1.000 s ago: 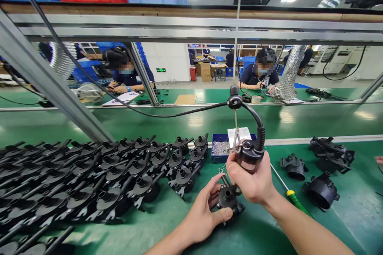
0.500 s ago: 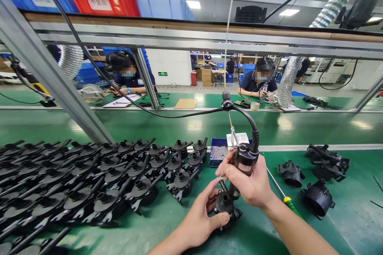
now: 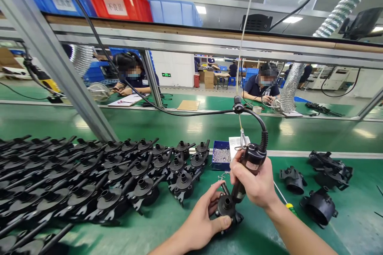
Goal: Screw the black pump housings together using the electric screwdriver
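My left hand (image 3: 200, 223) is closed around a black plastic pump part (image 3: 226, 207) that rests on the green mat. Thumb and fingers grip its sides. My right hand (image 3: 254, 185) is wrapped round a black electric screwdriver (image 3: 249, 161) that hangs from a cord, its tip pointing down onto the part. A small blue tray of silver screws (image 3: 220, 154) sits just behind my hands, with a white card beside it.
Several rows of identical black pump parts (image 3: 89, 179) fill the mat on the left. Larger black housings (image 3: 318, 205) lie on the right, next to a green and yellow hand screwdriver (image 3: 289, 206). A slanted metal post (image 3: 60, 63) rises on the left. Other people work at the bench beyond.
The view has shifted slightly up and right. My right hand has tilted the screwdriver and kept its tip on the part. My left hand stays on the part.
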A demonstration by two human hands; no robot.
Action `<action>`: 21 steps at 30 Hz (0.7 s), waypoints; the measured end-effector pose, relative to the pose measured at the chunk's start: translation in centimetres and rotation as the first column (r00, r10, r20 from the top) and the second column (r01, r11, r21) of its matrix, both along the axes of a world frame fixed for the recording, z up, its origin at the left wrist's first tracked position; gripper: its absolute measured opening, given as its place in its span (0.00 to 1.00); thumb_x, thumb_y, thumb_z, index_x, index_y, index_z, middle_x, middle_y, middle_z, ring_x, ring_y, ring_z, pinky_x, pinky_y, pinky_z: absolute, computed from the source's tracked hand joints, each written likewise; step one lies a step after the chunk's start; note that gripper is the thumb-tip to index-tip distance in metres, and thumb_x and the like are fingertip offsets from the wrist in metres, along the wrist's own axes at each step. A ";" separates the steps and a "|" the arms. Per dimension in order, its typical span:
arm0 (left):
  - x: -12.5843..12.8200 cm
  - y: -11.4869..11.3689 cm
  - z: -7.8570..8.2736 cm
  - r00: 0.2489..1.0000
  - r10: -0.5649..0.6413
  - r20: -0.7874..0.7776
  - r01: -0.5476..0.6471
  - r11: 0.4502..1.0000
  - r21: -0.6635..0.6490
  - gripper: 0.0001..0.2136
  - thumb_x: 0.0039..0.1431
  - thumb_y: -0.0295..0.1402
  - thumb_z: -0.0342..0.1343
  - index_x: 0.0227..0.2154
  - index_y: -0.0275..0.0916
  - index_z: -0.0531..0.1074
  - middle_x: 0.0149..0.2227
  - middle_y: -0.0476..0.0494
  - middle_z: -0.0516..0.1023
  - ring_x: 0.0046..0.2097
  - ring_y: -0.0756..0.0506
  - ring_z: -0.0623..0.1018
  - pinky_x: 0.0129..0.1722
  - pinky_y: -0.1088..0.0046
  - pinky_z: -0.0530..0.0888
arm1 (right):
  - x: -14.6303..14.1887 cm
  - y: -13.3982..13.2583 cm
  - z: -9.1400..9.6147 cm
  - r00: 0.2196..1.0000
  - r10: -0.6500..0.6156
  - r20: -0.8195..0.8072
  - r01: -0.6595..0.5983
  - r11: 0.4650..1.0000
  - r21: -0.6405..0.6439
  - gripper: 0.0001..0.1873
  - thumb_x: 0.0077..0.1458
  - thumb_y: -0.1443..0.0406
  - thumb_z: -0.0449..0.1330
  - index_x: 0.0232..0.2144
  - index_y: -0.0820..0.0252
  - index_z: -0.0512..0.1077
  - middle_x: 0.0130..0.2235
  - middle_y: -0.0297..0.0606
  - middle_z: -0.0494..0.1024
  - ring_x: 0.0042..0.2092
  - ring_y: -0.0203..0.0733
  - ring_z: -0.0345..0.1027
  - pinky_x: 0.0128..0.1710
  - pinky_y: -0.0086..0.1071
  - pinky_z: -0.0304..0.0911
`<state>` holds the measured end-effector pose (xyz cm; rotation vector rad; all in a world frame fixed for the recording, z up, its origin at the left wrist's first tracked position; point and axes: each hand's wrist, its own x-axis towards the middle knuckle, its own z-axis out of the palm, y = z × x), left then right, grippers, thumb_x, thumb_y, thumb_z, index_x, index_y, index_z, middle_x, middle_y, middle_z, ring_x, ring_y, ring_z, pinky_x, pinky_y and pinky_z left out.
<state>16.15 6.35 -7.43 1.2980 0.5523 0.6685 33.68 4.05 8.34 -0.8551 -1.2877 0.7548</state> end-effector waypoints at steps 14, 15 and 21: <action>0.1 0.2 1.0 0.998 -0.044 0.055 0.041 0.998 0.051 0.51 0.54 0.52 0.77 0.76 0.46 0.59 0.59 0.34 0.78 0.66 0.28 0.75 0.74 0.42 0.63 | -0.1 -1.9 -0.5 0.878 0.444 -0.179 -0.446 0.895 0.030 0.10 0.69 0.64 0.70 0.45 0.55 0.71 0.33 0.35 0.80 0.32 0.43 0.76 0.36 0.37 0.74; 0.2 0.2 1.0 0.998 -0.042 0.054 0.039 0.998 0.045 0.51 0.54 0.52 0.77 0.76 0.47 0.59 0.59 0.34 0.78 0.65 0.28 0.75 0.73 0.42 0.64 | -0.1 -1.8 -0.5 0.878 0.448 -0.165 -0.455 0.891 -0.002 0.10 0.69 0.63 0.70 0.44 0.55 0.71 0.33 0.35 0.79 0.32 0.44 0.76 0.36 0.37 0.74; 0.3 -0.1 0.8 0.998 -0.021 0.051 0.022 1.000 -0.009 0.51 0.53 0.47 0.80 0.75 0.44 0.59 0.57 0.36 0.76 0.62 0.31 0.77 0.70 0.47 0.69 | 0.0 -2.3 -1.3 0.862 0.479 -0.168 -0.499 0.859 -0.110 0.17 0.64 0.56 0.73 0.39 0.52 0.68 0.29 0.31 0.72 0.21 0.38 0.62 0.23 0.35 0.63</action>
